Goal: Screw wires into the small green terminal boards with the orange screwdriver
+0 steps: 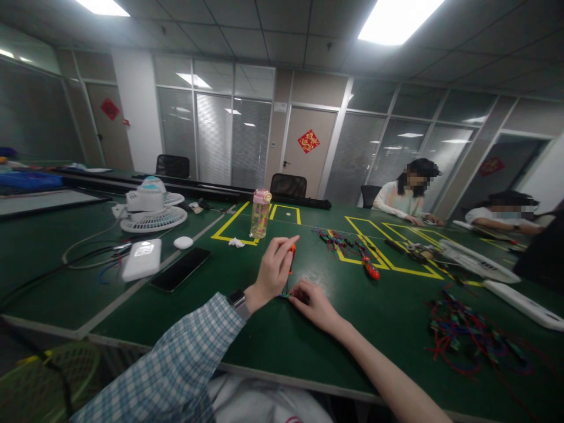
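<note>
My left hand point(276, 265), with a watch on its wrist, is closed around an orange-handled screwdriver point(292, 251). The thin dark shaft points down to a small green circuit board point(285, 295) on the green table. Low beside it, my right hand point(311, 299) has its thumb and fingers pinched at the board's right edge. Much of the board is hidden by the fingers, and I cannot tell whether the tip sits in a screw.
Boards with red and blue wires lie in a heap point(467, 329) at right and a pile point(339, 241) further back. A red screwdriver point(371, 269), pink-lidded bottle point(261, 214), phone point(181, 269), white power bank point(142, 259) and fan point(153, 208) are around. Two people sit at right.
</note>
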